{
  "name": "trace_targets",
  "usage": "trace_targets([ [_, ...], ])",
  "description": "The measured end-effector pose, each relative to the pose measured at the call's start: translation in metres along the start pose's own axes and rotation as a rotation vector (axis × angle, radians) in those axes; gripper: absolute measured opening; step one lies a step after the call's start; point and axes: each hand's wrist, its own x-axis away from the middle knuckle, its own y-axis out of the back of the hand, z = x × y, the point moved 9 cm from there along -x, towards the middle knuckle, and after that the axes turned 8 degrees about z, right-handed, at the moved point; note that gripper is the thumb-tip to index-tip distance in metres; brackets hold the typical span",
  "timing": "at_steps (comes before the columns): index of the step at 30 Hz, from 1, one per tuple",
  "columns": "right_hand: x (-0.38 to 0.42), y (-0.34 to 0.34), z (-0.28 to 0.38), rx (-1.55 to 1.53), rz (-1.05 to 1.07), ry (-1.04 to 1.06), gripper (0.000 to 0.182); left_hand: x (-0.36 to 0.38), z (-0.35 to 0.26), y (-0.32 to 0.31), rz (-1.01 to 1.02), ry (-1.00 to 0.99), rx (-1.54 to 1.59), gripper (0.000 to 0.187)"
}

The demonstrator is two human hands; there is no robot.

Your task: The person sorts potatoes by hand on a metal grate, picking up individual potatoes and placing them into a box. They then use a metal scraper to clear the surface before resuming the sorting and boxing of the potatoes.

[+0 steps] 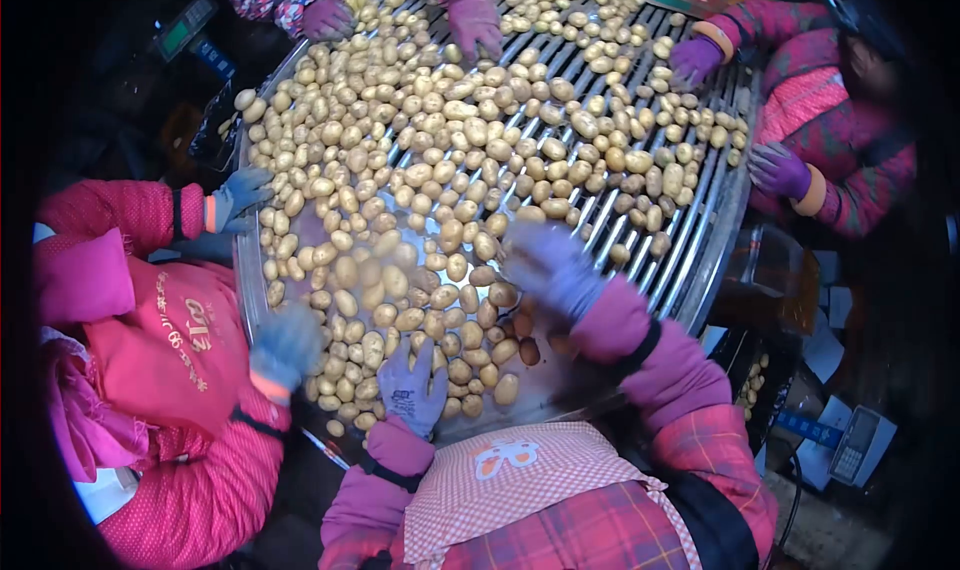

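Observation:
My left hand [413, 388], in a pale purple work glove, lies with fingers spread against the potatoes [455, 322] at the near edge of the sorting table. Nothing shows in its grip. My right hand [552, 267], gloved in a bluish purple, is over the potatoes toward the middle of the table. Motion smears its fingers, so I cannot make out whether it holds anything. Several darker brown potatoes [526, 338] lie below its wrist, beside a bare strip of wet metal. Many pale yellow potatoes spread out in front of both hands.
The table has metal bars [665, 245] and a raised metal rim [722, 262]. Co-workers' gloved hands touch its left [287, 342], far [474, 25] and right [779, 170] sides. A digital scale [862, 448] stands at lower right, another scale display [187, 27] at upper left.

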Motion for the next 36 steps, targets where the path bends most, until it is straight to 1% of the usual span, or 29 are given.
trace_targets([
  [2, -0.027, 0.06, -0.048, -0.123, -0.42, -0.017, 0.046, 0.0, 0.003, -0.003, 0.019, 0.026, 0.02, 0.056],
  [3, -0.047, 0.084, -0.074, -0.04, -0.406, -0.072, 0.046, 0.001, 0.002, -0.006, 0.022, 0.003, -0.033, 0.056],
  [4, -0.075, 0.098, -0.118, 0.228, -0.462, -0.018, 0.052, 0.0, 0.0, -0.01, 0.02, -0.017, -0.085, 0.056],
  [6, -0.1, 0.129, -0.167, 0.304, -0.343, -0.373, 0.061, -0.001, 0.006, -0.015, 0.037, 0.019, -0.069, 0.057],
  [8, -0.133, 0.137, -0.225, 0.373, -0.369, -0.457, 0.069, -0.005, 0.003, -0.014, 0.032, -0.003, -0.078, 0.056],
  [10, -0.165, 0.146, -0.196, 0.293, -0.459, -0.366, 0.072, -0.01, 0.008, -0.019, 0.052, 0.036, -0.063, 0.053],
  [11, -0.193, 0.14, -0.189, 0.21, -0.43, -0.217, 0.075, -0.013, 0.008, -0.021, 0.04, 0.019, -0.041, 0.053],
  [12, -0.216, 0.13, -0.183, 0.259, -0.389, -0.121, 0.076, -0.013, 0.008, -0.024, 0.026, 0.005, -0.025, 0.052],
  [13, -0.238, 0.116, -0.187, 0.215, -0.328, -0.12, 0.079, -0.014, 0.009, -0.026, 0.046, 0.005, -0.001, 0.051],
  [14, -0.253, 0.096, -0.187, 0.227, -0.129, -0.229, 0.081, -0.01, 0.008, -0.026, 0.074, 0.029, 0.006, 0.051],
  [16, -0.261, 0.086, -0.169, 0.544, -0.074, -0.367, 0.08, -0.021, 0.007, -0.019, 0.025, 0.007, -0.008, 0.049],
  [17, -0.267, 0.083, -0.173, 0.568, -0.018, -0.423, 0.076, -0.023, 0.005, -0.017, 0.029, -0.007, -0.028, 0.048],
  [18, -0.267, 0.08, -0.169, 0.539, 0.029, -0.409, 0.077, -0.023, 0.006, -0.02, 0.035, 0.002, -0.022, 0.048],
  [20, -0.265, 0.073, -0.163, 0.617, 0.061, -0.364, 0.073, -0.022, 0.004, -0.021, 0.007, -0.033, -0.008, 0.048],
  [22, -0.251, 0.06, -0.152, 0.617, 0.086, -0.266, 0.071, -0.021, 0.0, -0.021, -0.002, -0.038, -0.021, 0.049],
  [23, -0.232, 0.055, -0.123, 0.674, 0.157, -0.284, 0.069, -0.023, -0.011, -0.012, -0.083, -0.115, 0.018, 0.049],
  [24, -0.218, 0.049, -0.111, 0.752, 0.1, -0.235, 0.067, -0.027, -0.022, -0.003, -0.164, -0.196, 0.061, 0.05],
  [26, -0.193, 0.034, -0.083, 0.848, 0.037, -0.17, 0.064, -0.061, -0.062, 0.008, -0.002, -0.384, 0.121, 0.055],
  [27, -0.183, 0.023, -0.074, 0.775, 0.015, -0.169, 0.061, -0.077, -0.07, -0.004, 0.024, -0.353, 0.066, 0.057],
  [28, -0.17, 0.013, -0.065, 0.589, 0.111, -0.166, 0.056, -0.088, -0.07, -0.013, 0.039, -0.331, 0.002, 0.06],
  [30, -0.137, -0.01, -0.056, 0.482, -0.194, 0.071, 0.056, -0.095, -0.06, -0.012, -0.011, -0.328, -0.061, 0.063],
  [31, -0.13, -0.017, -0.048, 0.59, -0.104, -0.023, 0.062, -0.095, -0.058, -0.012, -0.048, -0.317, -0.112, 0.066],
  [32, -0.123, -0.029, -0.043, 0.67, -0.101, 0.048, 0.067, -0.094, -0.05, -0.016, -0.059, -0.33, -0.098, 0.066],
  [34, -0.097, -0.058, -0.021, 0.617, -0.039, 0.051, 0.068, -0.079, -0.02, -0.028, 0.061, -0.23, -0.131, 0.064],
  [36, -0.073, -0.069, -0.003, 0.555, -0.098, 0.067, 0.068, -0.064, -0.006, -0.02, 0.029, -0.229, -0.105, 0.065],
])
